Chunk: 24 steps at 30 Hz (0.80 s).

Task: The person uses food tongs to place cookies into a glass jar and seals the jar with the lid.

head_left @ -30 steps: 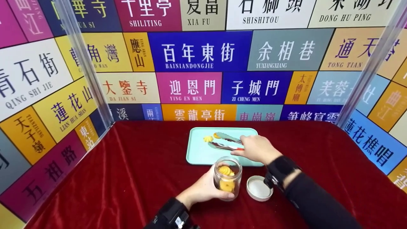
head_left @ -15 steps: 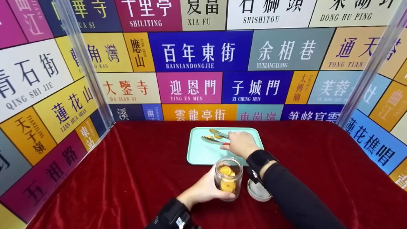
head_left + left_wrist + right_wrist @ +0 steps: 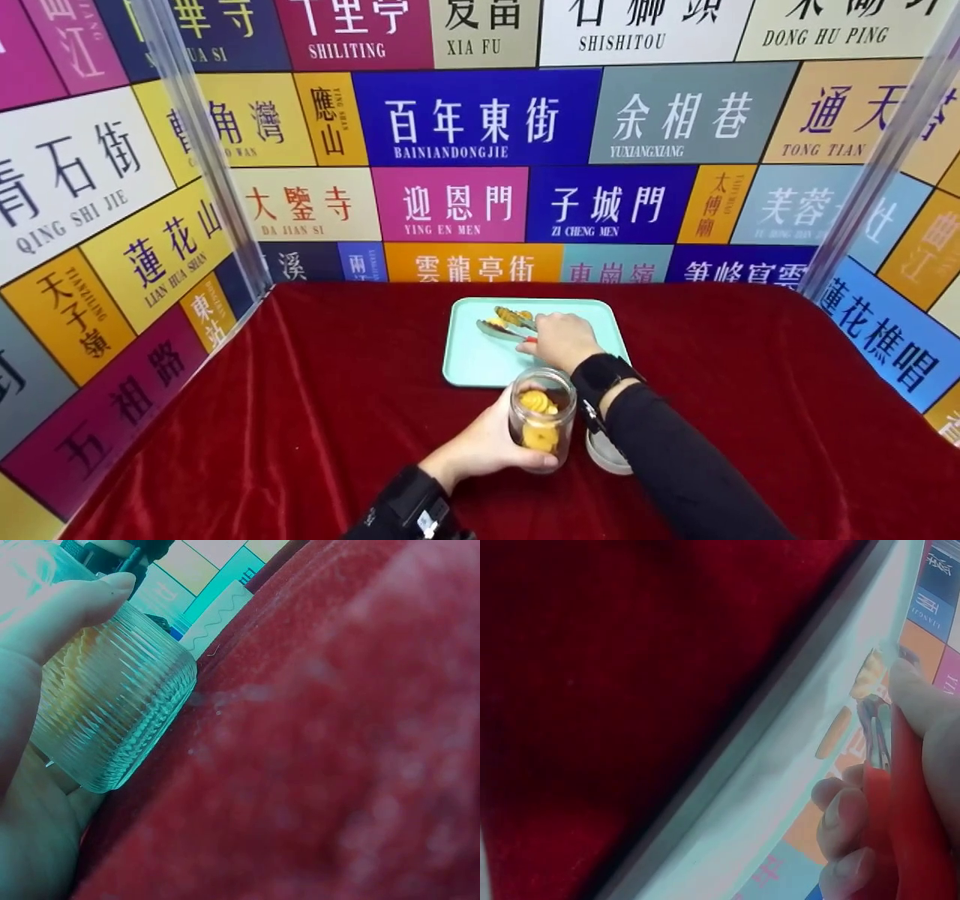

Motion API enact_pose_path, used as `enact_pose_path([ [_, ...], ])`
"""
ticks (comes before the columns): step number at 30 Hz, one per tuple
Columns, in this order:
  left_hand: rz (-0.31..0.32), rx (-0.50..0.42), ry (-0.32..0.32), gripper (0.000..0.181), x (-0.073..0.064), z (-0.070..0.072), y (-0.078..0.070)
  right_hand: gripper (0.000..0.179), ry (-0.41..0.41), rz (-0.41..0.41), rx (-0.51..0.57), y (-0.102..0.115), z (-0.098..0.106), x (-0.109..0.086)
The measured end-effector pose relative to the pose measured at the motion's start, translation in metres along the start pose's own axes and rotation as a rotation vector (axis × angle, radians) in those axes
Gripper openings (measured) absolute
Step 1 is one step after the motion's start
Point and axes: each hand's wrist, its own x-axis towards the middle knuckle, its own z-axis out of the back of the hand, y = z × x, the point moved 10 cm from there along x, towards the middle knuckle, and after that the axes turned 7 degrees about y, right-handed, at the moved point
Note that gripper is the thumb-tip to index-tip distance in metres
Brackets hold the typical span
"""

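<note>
My left hand (image 3: 487,446) grips a ribbed glass jar (image 3: 541,448) with yellow cookies (image 3: 538,403) inside; the mouth is uncovered. In the left wrist view the thumb lies across the jar (image 3: 142,682). Metal tongs (image 3: 495,331) with red handles (image 3: 913,817) are in my right hand (image 3: 564,339), over the mint-green tray (image 3: 474,366). Two cookies lie there, a fluted cookie (image 3: 868,675) and a second cookie (image 3: 834,732) in the right wrist view. The spread tong arms reach about them and partly hide them in the head view.
A pale round lid (image 3: 609,454) lies right of the jar, partly covered by the right forearm. Dark red velvet cloth (image 3: 337,390) covers the table. Behind it stands a wall (image 3: 480,112) of coloured sign panels, with clear upright posts at both corners.
My right hand has moved left and slightly up over the tray, bringing the tongs to the cookies. The right forearm now overlaps the lid. The left hand keeps holding the jar in nearly the same place.
</note>
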Motion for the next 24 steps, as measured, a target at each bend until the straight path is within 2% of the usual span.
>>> enact_pose_path([
  [5,-0.021,-0.015,0.006,0.098,0.0,-0.001,-0.003,0.061,0.027,-0.027,0.004,-0.003,-0.002,0.0],
  [14,-0.045,-0.032,0.016,0.099,0.001,-0.002,-0.003,0.054,0.044,-0.043,0.05,-0.001,0.0,-0.005],
  [24,-0.017,-0.007,0.007,0.103,0.0,-0.001,-0.002,0.034,0.077,-0.006,0.012,-0.001,0.003,-0.011],
])
